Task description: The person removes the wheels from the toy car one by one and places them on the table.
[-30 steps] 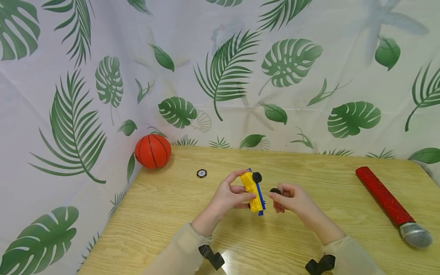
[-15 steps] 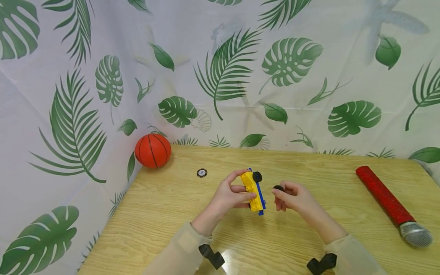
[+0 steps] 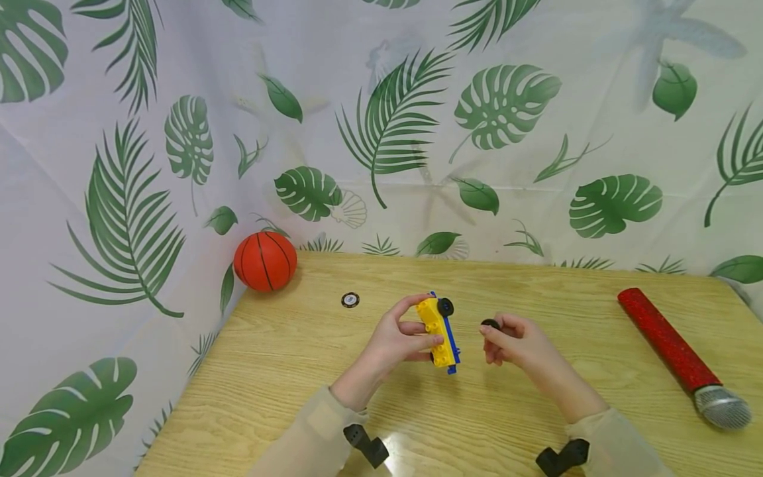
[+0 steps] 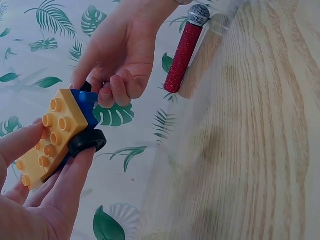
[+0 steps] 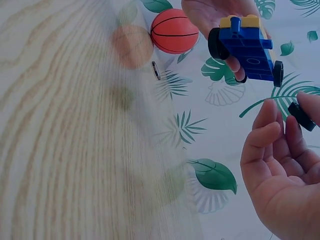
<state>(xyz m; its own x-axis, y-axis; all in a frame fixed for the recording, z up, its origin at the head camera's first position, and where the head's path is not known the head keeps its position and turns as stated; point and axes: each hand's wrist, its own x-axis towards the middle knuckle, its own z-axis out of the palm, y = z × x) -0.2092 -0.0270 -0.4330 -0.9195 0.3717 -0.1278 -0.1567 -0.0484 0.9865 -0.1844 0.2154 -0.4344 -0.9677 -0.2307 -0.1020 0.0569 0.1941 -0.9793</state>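
Note:
In the head view, my left hand (image 3: 387, 344) grips a toy building-block car (image 3: 440, 336), held on its side above the table. It has a yellow studded top (image 4: 59, 132) and a blue underside (image 5: 250, 52). Black wheels (image 5: 217, 44) sit on it, three of them showing in the right wrist view. Off to the car's right, my right hand (image 3: 524, 343) pinches a loose black wheel (image 5: 301, 116) between thumb and index finger. A gap separates that wheel from the car in the head view. The other fingers of this hand are bent beneath.
On the wooden table (image 3: 286, 411) a poker chip (image 3: 350, 300) lies left of the car. A small red basketball (image 3: 265, 262) stands at the back left corner. At the right lies a red glittery microphone (image 3: 673, 344). Leaf-printed cloth (image 3: 405, 218) hangs behind and at the left.
My right hand has drawn slightly to the right, away from the car, with the wheel still pinched. The left hand and the car have stayed almost in place.

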